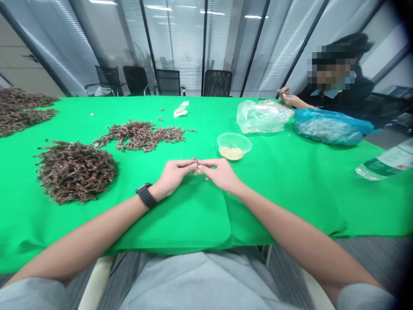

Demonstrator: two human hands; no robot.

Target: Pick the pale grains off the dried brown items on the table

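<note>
My left hand (176, 173), with a black watch on its wrist, and my right hand (221, 173) meet fingertip to fingertip over the table. Thumbs and forefingers pinch a small dried brown plant piece (195, 160) between them, largely hidden by the fingers. Just under the fingertips shows a little heap of yellowish grains (197, 172). A clear plastic bowl (234, 146) holding pale yellow grains stands beyond my right hand. Left of my hands rises a mound of dried brown plant pieces (77, 172), and a flatter scatter of short brown bits (142, 135) lies behind.
A green cloth (180, 224) covers the table. Another brown heap (22, 110) lies far left, a crumpled white tissue (181, 109) at the back. On the right are a clear bag (263, 117), a blue bag (332, 126), a bottle (387, 161) and a seated person (342, 86) using both hands.
</note>
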